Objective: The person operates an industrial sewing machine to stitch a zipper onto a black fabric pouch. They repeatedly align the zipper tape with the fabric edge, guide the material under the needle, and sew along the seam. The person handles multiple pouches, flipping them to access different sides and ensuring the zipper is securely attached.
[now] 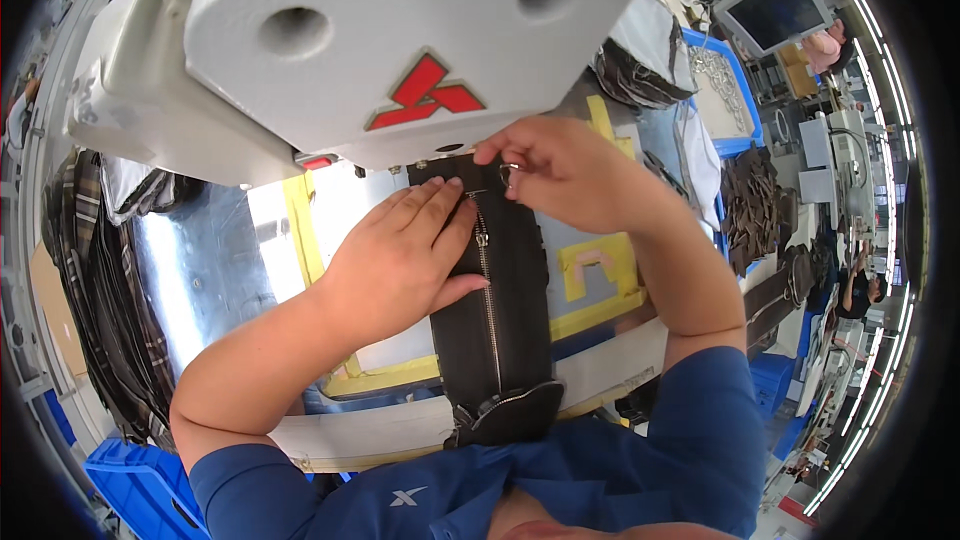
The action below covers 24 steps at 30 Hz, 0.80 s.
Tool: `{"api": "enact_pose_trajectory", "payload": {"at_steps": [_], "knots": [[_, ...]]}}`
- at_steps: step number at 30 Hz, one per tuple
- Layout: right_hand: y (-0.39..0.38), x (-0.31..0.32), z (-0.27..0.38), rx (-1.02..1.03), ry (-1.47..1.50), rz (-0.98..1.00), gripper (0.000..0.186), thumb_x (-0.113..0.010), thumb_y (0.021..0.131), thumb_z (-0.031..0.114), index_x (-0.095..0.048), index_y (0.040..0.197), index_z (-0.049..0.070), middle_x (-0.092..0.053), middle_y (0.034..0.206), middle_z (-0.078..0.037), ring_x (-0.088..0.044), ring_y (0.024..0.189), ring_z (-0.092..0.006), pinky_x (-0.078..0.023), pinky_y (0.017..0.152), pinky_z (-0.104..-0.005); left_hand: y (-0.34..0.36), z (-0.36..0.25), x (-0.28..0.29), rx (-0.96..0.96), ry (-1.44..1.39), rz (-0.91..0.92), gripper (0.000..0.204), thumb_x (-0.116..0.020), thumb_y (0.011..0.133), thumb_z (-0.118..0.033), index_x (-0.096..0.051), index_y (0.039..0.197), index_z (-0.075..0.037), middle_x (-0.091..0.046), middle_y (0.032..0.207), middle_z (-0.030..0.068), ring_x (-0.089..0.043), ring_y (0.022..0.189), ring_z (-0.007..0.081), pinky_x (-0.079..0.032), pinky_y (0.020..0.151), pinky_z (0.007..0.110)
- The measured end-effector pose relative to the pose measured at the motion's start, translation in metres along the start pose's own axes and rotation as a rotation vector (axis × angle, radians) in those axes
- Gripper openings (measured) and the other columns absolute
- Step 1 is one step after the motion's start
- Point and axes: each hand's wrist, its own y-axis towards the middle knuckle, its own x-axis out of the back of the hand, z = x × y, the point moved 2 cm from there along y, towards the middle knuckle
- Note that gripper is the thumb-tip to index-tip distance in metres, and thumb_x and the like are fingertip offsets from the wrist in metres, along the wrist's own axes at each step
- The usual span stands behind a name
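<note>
A long black fabric piece (pixel 518 290) with a metal zipper (pixel 489 315) down its middle lies on the work surface, its far end below the head of a large white machine (pixel 400 40). My left hand (pixel 395 255) rests flat on the fabric's left side, fingers stretched out, thumb near the zipper. Above the fabric's far right part, my right hand (pixel 570 170) is closed, its index finger reaching toward the machine. A small dark metal ring (pixel 508 176) shows at its fingers; the rest of that thing is hidden. The zipper pull (pixel 482 239) sits beside my left fingers.
Yellow tape (pixel 585 318) marks the metal worktable. Dark fabric pieces (pixel 110 290) hang at the left, above a blue crate (pixel 145 485). At the right stand a blue-rimmed tray (pixel 722 90) of metal parts, a heap of brown pieces (pixel 750 205) and a monitor (pixel 775 8).
</note>
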Motion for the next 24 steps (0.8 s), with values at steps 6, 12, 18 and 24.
{"api": "enact_pose_trajectory", "payload": {"at_steps": [6,12,18,24], "knots": [[0.001,-0.009,-0.01,0.038,0.002,-0.049,0.032,-0.071,0.091,-0.001,-0.069,0.123,-0.001,-0.064,0.096,-0.003,-0.063,0.085,-0.0103,-0.053,0.074,-0.0271,0.001,-0.002,0.001,0.022,0.031,0.046,0.074,-0.079,0.087,-0.05,-0.064,0.136,0.002,-0.064,0.141,0.0222,-0.062,0.131,0.0383,-0.05,0.112,0.049],[-0.002,-0.009,-0.008,0.228,-0.17,-0.105,0.015,-0.074,0.091,0.004,-0.074,0.106,0.002,-0.073,0.094,-0.009,-0.07,0.085,-0.0213,-0.056,0.074,-0.0342,0.002,0.001,0.003,-0.01,0.005,0.054,0.072,-0.079,0.086,-0.051,-0.064,0.139,-0.005,-0.065,0.14,0.0199,-0.063,0.129,0.0368,-0.05,0.109,0.049],[0.006,-0.023,-0.019,0.44,-0.244,-0.237,0.011,-0.071,0.093,0.006,-0.077,0.103,0.004,-0.074,0.094,-0.012,-0.071,0.086,-0.0323,-0.058,0.076,-0.0398,0.004,0.0,0.003,0.028,0.0,0.02,0.073,-0.079,0.085,-0.051,-0.064,0.14,-0.005,-0.065,0.139,0.0193,-0.063,0.129,0.0371,-0.05,0.109,0.049],[0.005,-0.026,-0.019,0.447,-0.363,-0.287,0.018,-0.077,0.089,0.007,-0.08,0.106,0.005,-0.076,0.098,-0.012,-0.073,0.084,-0.03,-0.058,0.074,-0.038,0.003,0.0,0.004,0.064,0.028,0.012,0.08,-0.081,0.082,-0.051,-0.062,0.14,0.002,-0.063,0.139,0.019,-0.061,0.123,0.0376,-0.047,0.106,0.049]]}}
